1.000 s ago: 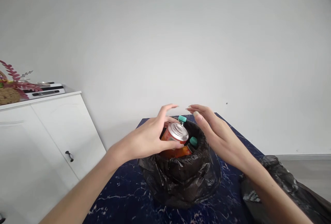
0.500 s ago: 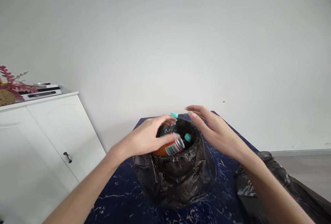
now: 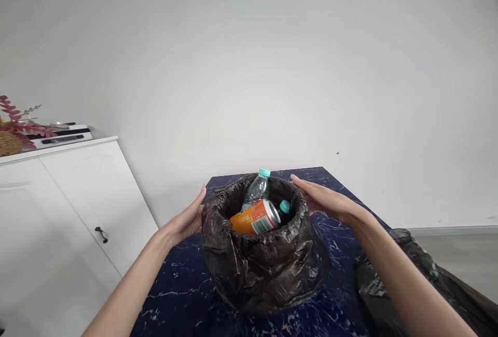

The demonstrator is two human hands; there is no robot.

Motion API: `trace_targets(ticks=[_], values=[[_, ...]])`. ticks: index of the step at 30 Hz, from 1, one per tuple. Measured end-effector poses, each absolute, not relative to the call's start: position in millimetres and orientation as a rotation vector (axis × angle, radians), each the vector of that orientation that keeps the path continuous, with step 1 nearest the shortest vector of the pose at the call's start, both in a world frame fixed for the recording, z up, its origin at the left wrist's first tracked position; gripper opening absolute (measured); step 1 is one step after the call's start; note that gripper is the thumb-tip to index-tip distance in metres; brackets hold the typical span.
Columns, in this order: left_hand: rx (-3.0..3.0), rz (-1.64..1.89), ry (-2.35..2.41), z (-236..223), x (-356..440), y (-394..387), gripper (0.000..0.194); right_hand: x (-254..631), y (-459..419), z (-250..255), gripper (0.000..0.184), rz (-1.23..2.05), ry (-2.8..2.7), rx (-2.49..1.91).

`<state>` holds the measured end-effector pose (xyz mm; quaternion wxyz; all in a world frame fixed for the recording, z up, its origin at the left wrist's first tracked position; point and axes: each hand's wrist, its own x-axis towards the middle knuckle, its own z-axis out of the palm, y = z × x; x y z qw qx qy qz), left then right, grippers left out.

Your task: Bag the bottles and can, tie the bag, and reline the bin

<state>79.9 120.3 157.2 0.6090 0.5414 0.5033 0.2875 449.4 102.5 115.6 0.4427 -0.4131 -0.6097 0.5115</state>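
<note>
A black trash bag (image 3: 268, 269) stands open on a dark blue marbled table (image 3: 187, 295), its rim rolled down. Inside lie an orange drink can (image 3: 254, 217) on its side, a clear plastic bottle (image 3: 257, 189) with a teal cap, and a second teal cap (image 3: 285, 206). My left hand (image 3: 185, 221) is flat against the bag's left rim, fingers straight. My right hand (image 3: 329, 202) rests at the right rim, fingers extended. Neither hand holds anything.
A second crumpled black bag (image 3: 420, 280) lies on the table's right side under my right forearm. A white cabinet (image 3: 66, 207) stands to the left with a flat device (image 3: 62, 135) and a basket of pink plants (image 3: 11, 137) on top. A white wall is behind.
My left hand let go of the orange can, which now lies on its side in the bag. Both hands moved apart and down to the bag's rim.
</note>
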Motion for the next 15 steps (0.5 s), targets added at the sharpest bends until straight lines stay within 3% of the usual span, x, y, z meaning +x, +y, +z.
trace_targets(ticks=[6, 10, 15], values=[[1.199, 1.017, 1.072, 174.8, 93.7, 115.9, 0.033, 440.9, 102.2, 120.0, 0.047, 1.342, -1.273, -0.814], [1.246, 1.113, 1.061, 193.6, 107.0, 109.4, 0.024, 436.2, 96.3, 125.7, 0.055, 1.274, -1.104, -0.796], [1.186, 1.279, 0.978, 208.6, 124.9, 96.9, 0.019, 433.2, 89.0, 133.3, 0.053, 0.95, -1.03, -0.757]])
